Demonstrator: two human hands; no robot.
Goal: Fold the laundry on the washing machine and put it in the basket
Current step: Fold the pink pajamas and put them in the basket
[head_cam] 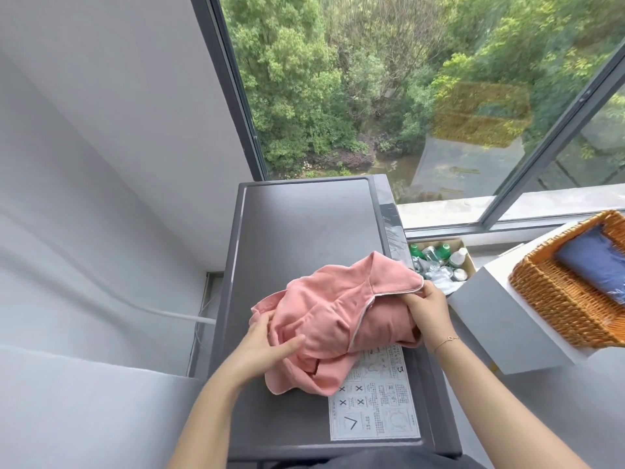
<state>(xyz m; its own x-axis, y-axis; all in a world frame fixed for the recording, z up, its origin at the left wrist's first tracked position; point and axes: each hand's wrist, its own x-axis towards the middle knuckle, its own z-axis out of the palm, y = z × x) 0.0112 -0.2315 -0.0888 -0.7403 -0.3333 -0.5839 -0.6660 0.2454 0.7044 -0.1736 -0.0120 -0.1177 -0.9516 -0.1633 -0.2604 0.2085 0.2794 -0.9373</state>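
Though wicker, basket with blue cloth

Crumpled pink garment lies on grey washing machine; wicker basket stands right.

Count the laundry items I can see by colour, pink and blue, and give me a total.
Pink cloth garment on the grey washing machine: 1
Folded blue cloth garment in the woven wicker basket: 1
Total: 2

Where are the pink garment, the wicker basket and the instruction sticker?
pink garment (324, 319), head view, middle of its crumpled cloth
wicker basket (554, 299), head view, woven front wall
instruction sticker (375, 407), head view, its printed middle
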